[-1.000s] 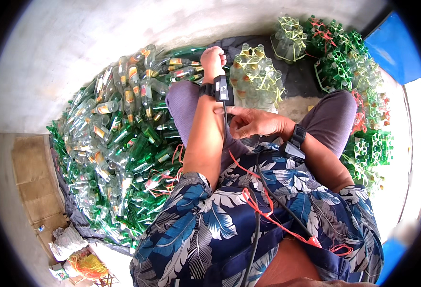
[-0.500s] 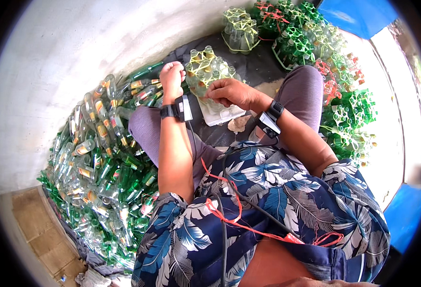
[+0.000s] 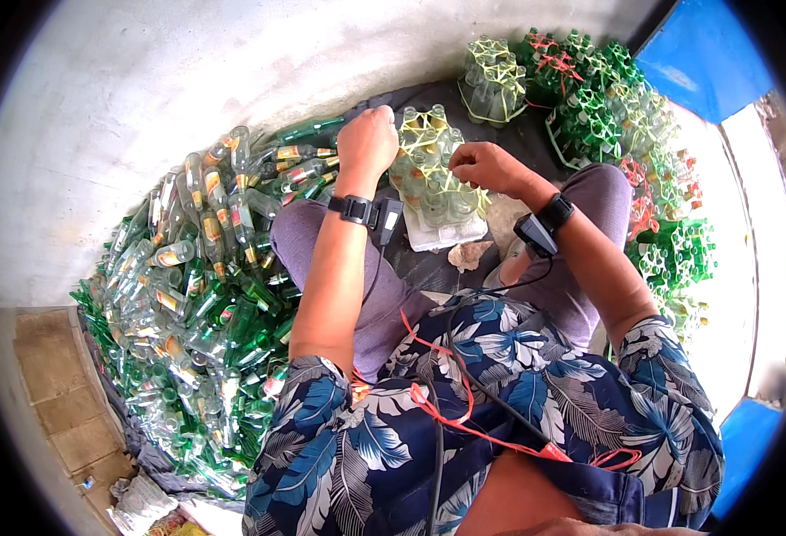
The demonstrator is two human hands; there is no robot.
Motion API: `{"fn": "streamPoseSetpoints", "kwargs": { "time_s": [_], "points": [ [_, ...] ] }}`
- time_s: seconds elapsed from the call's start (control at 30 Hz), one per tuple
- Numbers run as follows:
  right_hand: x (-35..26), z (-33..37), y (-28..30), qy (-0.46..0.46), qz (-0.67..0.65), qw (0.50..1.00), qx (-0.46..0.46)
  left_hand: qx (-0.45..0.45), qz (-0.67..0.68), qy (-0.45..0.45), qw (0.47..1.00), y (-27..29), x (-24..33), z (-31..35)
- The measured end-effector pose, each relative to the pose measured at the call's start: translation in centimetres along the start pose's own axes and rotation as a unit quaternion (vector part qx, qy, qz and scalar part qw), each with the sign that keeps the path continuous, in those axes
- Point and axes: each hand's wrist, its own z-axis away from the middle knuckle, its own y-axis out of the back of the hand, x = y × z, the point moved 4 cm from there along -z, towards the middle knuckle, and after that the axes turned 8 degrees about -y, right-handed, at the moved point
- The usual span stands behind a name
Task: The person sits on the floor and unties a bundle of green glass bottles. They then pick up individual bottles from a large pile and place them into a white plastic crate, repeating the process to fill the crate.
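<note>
A bundle of clear glass bottles (image 3: 433, 183), bound with yellow-green string, stands upright on a white block (image 3: 446, 234) between my knees. My left hand (image 3: 368, 138) is closed in a fist against the bundle's upper left edge. My right hand (image 3: 487, 165) pinches the string at the bundle's upper right. What the left fingers grip is hidden. Each wrist wears a black band with a small device.
A big heap of loose green and clear bottles (image 3: 205, 295) lies to my left. Tied bundles stand ahead (image 3: 495, 80) and to my right (image 3: 607, 116), (image 3: 679, 255). Red string (image 3: 464, 411) trails over my lap. Cardboard (image 3: 58, 393) lies at lower left.
My right hand rose from my lap to the bundle. My left hand came off the far side near the heap and settled on the bundle's left edge.
</note>
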Motion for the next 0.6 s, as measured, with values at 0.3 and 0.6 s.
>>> {"fn": "streamPoseSetpoints", "kwargs": {
  "time_s": [0.3, 0.6],
  "points": [
    [-2.1, -3.8, 1.1, 0.147, 0.403, 0.900, 0.075, -0.081, 0.058, 0.049, 0.994, -3.6, -2.7, 1.0],
    [-1.7, -5.1, -1.5, 0.055, 0.502, 0.860, 0.065, -0.167, 0.116, 0.073, 0.976, -4.8, -4.7, 0.5]
  ]
}}
